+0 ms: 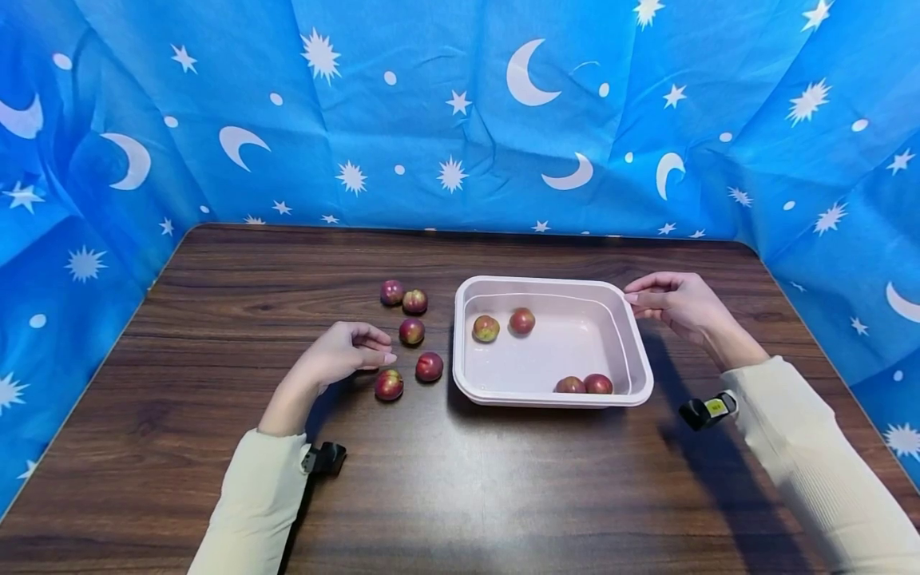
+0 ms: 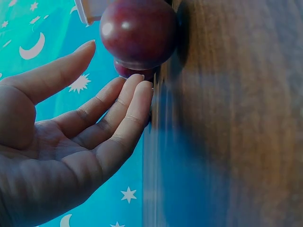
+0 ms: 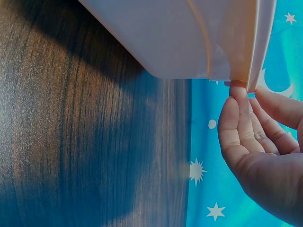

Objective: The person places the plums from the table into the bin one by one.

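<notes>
A white plastic basin [image 1: 549, 399] stands right of the table's middle, with several red-and-yellow plums inside, among them a greenish plum [image 1: 485, 328] and a redder plum [image 1: 598, 384]. Thumb and fingers of my right hand [image 1: 679, 303] pinch its right rim; the right wrist view shows the rim [image 3: 258, 56] between them. Several more plums lie left of the basin. Over the nearest plum [image 1: 389, 385] and beside another plum [image 1: 412, 331] hovers my left hand [image 1: 345, 351], fingers loosely bent, holding nothing. In the left wrist view a dark red plum [image 2: 139, 33] sits past its fingertips.
Under everything is a dark wooden table [image 1: 489, 495]. A blue cloth [image 1: 431, 104] with white moons and stars hangs behind it and along both sides. Two plums, one of them a dark red plum [image 1: 391, 292], lie farther back, left of the basin.
</notes>
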Available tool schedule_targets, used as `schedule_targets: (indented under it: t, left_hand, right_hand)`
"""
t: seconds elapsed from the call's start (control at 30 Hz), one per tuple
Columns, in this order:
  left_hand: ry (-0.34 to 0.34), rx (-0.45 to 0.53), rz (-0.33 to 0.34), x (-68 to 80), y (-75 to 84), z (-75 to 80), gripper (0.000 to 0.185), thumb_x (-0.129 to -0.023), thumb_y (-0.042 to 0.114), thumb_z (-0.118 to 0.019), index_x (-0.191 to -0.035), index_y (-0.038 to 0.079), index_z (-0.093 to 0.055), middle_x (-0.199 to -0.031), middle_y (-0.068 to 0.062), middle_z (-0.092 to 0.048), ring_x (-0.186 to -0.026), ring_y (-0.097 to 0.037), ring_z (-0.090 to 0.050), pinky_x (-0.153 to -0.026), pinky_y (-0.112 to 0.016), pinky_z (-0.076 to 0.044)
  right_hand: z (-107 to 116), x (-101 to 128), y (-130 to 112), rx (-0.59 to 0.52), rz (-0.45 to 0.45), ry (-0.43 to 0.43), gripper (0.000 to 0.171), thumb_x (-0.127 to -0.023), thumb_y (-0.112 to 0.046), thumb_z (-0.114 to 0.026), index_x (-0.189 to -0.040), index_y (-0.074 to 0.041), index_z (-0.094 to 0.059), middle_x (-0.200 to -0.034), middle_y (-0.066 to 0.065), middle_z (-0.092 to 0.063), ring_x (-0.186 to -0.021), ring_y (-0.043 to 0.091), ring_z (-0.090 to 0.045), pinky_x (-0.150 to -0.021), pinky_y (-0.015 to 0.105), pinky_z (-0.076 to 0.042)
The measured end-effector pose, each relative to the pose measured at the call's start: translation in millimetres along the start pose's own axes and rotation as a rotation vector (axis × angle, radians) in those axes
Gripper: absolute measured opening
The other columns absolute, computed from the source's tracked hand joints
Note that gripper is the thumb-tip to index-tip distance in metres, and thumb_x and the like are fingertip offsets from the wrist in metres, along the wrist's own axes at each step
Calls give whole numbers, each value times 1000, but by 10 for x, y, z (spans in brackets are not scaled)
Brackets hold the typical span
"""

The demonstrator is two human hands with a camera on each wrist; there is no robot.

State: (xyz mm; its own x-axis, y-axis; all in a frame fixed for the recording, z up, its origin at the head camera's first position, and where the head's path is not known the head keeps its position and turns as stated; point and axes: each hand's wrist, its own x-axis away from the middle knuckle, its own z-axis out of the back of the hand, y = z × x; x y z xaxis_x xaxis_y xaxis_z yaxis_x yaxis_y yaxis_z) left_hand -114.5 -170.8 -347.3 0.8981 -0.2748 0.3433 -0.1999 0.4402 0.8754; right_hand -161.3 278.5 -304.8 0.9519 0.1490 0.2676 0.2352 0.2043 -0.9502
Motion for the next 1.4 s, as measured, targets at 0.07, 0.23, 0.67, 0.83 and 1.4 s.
schedule_targets:
  t: [0.07, 0.23, 0.67, 0.83, 1.4]
  left_hand:
    - [-7, -1, -2, 14, -11, -6, 37, -84, 12, -65, -112, -9, -53, -99, -16, -59, -84, -16, -58, -78, -33, -49]
    - [-26, -9, -1, 43, -36, -23, 34, -85, 11, -64, -110, -9, -54, -97, -14, -59, -82, -16, -58, -76, -32, -49]
    - [-99, -42, -41, 86, -42, -24, 38, -82, 11, -67, -110, -10, -54, -96, -14, -60, -84, -18, -56, -72, -27, -47]
    - [-108, -55, -44, 98, -45, -31, 37, -81, 10, -67, -109, -10, -54, -95, -13, -60, -85, -18, -57, -72, -28, -47]
    - [-108, -51, -44, 88, -63, -33, 34, -82, 7, -67, -107, -11, -55, -92, -12, -61, -80, -16, -57, -70, -27, -48]
  right_hand:
    - [-1, 4, 1, 7, 1, 2, 10, -86, -5, -61, -89, -11, -69, -81, 0, -67, -72, 15, -64, -68, 24, -52]
    - [-1, 17, -1, 43, -3, 13, 18, -87, -6, -61, -102, 2, -63, -82, -1, -66, -73, 15, -64, -70, 25, -52]
    - [-12, 27, -23, 73, -9, 15, 16, -89, -5, -58, -103, 2, -61, -82, -2, -65, -74, 13, -63, -69, 24, -52]
    - [-12, 32, -27, 49, -15, 13, 14, -87, -6, -60, -100, -1, -64, -83, -2, -65, -73, 13, -63, -68, 23, -52]
    - [-13, 26, -24, 21, -16, 10, 20, -86, -7, -62, -103, 3, -62, -82, -1, -66, -72, 14, -64, -68, 23, -52]
